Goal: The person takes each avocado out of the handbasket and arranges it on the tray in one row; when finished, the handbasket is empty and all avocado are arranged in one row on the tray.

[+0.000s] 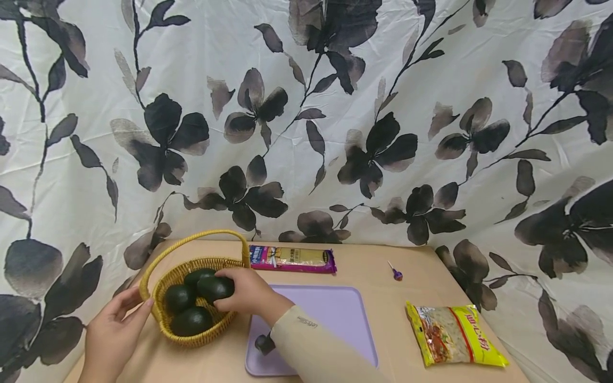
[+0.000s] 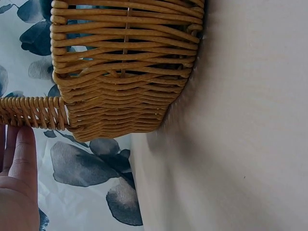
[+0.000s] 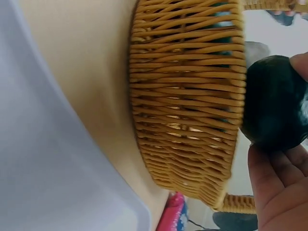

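Observation:
A yellow wicker basket (image 1: 196, 340) with a tall arched handle stands at the left of the table. Inside it lie dark green avocados, one at the front (image 1: 191, 321) and others behind. My left hand (image 1: 115, 330) pinches the handle near its left base, fingertips against the woven handle (image 2: 36, 113) in the left wrist view. In my right hand (image 1: 251, 292) is another avocado (image 3: 274, 103), gripped between thumb and fingers at the basket's right rim. The palm side of the right hand is hidden in the head view.
Right of the basket lies a lilac tray (image 1: 325, 319), partly under the right sleeve. Behind it is a purple noodle packet (image 1: 292, 259). A lollipop (image 1: 397, 274) and a yellow food bag (image 1: 455, 335) lie farther right. A floral cloth (image 1: 306, 133) hangs behind the table.

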A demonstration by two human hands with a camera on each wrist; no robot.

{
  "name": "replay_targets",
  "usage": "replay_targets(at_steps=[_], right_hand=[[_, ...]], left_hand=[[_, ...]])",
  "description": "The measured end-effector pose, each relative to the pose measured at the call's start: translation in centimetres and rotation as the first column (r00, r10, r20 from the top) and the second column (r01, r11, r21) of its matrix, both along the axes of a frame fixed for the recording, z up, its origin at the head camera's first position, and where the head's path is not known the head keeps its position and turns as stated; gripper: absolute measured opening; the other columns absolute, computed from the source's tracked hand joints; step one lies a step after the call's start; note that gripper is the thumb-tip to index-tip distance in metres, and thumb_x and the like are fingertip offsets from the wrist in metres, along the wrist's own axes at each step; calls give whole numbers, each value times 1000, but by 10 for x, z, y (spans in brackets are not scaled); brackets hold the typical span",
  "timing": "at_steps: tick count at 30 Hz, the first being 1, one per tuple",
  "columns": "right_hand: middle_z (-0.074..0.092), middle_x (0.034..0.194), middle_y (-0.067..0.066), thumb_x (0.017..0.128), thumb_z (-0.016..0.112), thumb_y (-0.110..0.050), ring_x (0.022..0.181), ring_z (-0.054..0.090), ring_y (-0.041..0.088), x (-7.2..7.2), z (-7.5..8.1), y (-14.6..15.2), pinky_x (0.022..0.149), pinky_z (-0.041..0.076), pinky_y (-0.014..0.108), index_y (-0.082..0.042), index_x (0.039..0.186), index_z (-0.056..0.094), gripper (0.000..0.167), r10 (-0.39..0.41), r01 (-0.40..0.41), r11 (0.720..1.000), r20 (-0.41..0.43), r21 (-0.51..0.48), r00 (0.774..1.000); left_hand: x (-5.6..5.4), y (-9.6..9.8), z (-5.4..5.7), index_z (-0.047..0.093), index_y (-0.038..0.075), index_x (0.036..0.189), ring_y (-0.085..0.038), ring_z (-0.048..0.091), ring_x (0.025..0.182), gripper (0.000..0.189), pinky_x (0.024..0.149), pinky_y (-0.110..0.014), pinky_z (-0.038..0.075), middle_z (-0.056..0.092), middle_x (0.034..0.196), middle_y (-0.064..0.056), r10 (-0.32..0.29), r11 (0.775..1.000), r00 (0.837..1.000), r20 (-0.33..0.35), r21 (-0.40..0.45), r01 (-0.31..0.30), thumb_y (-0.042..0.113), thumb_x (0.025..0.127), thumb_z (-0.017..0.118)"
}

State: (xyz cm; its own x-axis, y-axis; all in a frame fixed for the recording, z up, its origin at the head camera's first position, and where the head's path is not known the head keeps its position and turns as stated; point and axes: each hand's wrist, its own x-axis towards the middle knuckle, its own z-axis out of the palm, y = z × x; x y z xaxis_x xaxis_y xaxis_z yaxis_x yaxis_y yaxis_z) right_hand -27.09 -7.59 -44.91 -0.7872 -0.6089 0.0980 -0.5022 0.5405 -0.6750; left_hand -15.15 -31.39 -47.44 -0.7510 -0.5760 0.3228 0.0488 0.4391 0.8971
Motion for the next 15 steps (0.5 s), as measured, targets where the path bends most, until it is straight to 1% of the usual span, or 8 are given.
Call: replay_targets(at_steps=[5, 8, 15], right_hand=[[66, 124, -12, 77, 89, -32, 103, 59, 1, 5, 6, 16, 84, 56, 18, -29, 133, 67, 61, 11, -10, 996, 9, -84, 1000], [65, 126, -13, 77, 89, -32, 106, 59, 1, 8, 9, 26, 86, 56, 18, -31, 133, 66, 61, 21, -20, 993, 8, -119, 1000], [64, 129, -14, 79, 88, -28, 114, 60, 0, 13, 13, 51, 101, 55, 22, -29, 134, 65, 59, 54, -53, 987, 4, -152, 999]], left_hand=[[0, -1, 1, 65, -1, 131, 16, 60, 100, 44, 80, -2, 53, 66, 108, 17, -16, 1000, 1000, -19, 2, 16, 6, 90, 79], [0, -2, 1, 65, -3, 130, 17, 60, 98, 43, 80, -2, 53, 66, 107, 20, -20, 1000, 1000, -20, 3, 20, 5, 90, 79], [1, -1, 3, 64, -3, 131, 18, 58, 99, 44, 79, 0, 52, 66, 107, 20, -26, 1000, 1000, 6, -9, 26, 7, 90, 79]])
